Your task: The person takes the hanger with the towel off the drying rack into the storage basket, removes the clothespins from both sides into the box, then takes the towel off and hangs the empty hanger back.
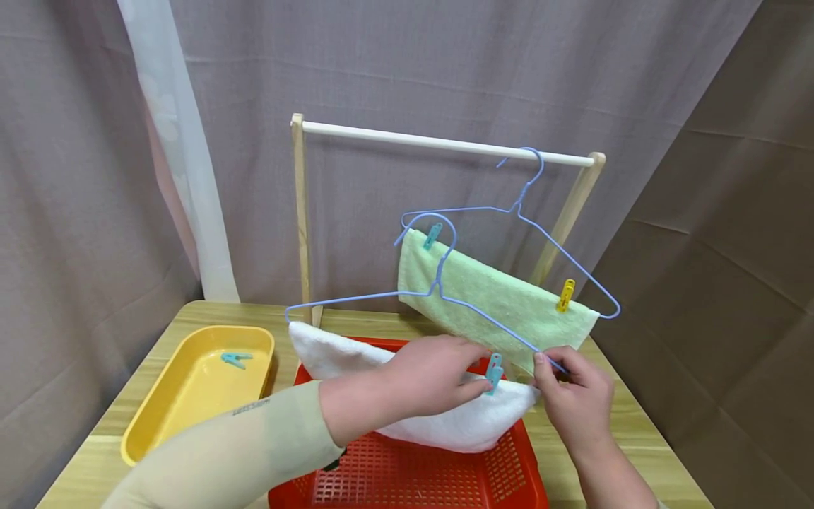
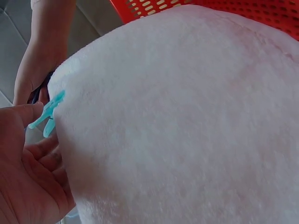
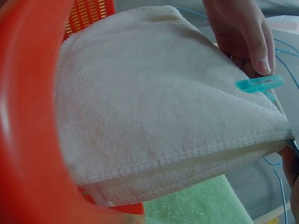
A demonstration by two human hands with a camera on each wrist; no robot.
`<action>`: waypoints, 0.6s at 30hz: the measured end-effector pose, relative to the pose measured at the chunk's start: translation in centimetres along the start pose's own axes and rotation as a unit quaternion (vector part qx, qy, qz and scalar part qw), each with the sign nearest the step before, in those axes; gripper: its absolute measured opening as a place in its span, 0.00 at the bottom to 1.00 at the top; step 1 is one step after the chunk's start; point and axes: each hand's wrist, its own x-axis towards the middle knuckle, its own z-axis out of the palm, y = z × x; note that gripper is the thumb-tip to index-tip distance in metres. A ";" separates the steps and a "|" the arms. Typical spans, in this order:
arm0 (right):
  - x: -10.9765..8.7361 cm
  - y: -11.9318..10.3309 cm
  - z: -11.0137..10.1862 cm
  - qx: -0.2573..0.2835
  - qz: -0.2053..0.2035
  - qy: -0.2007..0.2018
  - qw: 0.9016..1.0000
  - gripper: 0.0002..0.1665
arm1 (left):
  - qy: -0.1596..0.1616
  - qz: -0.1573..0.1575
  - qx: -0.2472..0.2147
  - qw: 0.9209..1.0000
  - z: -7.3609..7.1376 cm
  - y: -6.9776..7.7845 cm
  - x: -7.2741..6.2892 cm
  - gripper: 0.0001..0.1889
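A white towel (image 1: pixel 445 428) is draped over the bottom bar of a blue wire hanger (image 1: pixel 356 298), held above a red basket. A teal clothespin (image 1: pixel 493 373) sits on the towel's top edge near its right end. Beside that clothespin is my left hand (image 1: pixel 426 375), its thumb close against the clip and its fingers loose behind the towel edge. My right hand (image 1: pixel 577 403) pinches the hanger's right corner between thumb and fingers. In the right wrist view, the clothespin (image 3: pixel 259 84) grips the towel just below the left thumb.
The red basket (image 1: pixel 531 470) stands below the towel. A second blue hanger (image 1: pixel 566 254) hangs from the rack's white rod (image 1: pixel 407 141), with a green towel (image 1: pixel 490 290) pinned by a teal and a yellow clothespin (image 1: pixel 565 295). At left, a yellow tray (image 1: pixel 191 417) contains a teal clothespin (image 1: pixel 236 359).
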 end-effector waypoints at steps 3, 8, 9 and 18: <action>0.0 -0.1 0.0 -0.001 -0.001 0.001 1.000 0.11 | -0.003 -0.008 -0.005 1.000 0.2 0.2 0.2 0.15; -0.2 -0.2 0.0 0.003 0.000 0.001 1.000 0.11 | -0.010 -0.016 -0.021 1.000 0.4 0.4 0.4 0.17; -0.2 -0.1 0.1 0.004 -0.001 0.002 1.000 0.11 | -0.009 -0.017 -0.022 1.000 0.4 0.4 0.3 0.17; -0.2 0.2 -0.1 0.004 0.004 -0.001 1.000 0.11 | 0.028 -0.001 -0.049 0.998 0.4 0.5 0.3 0.11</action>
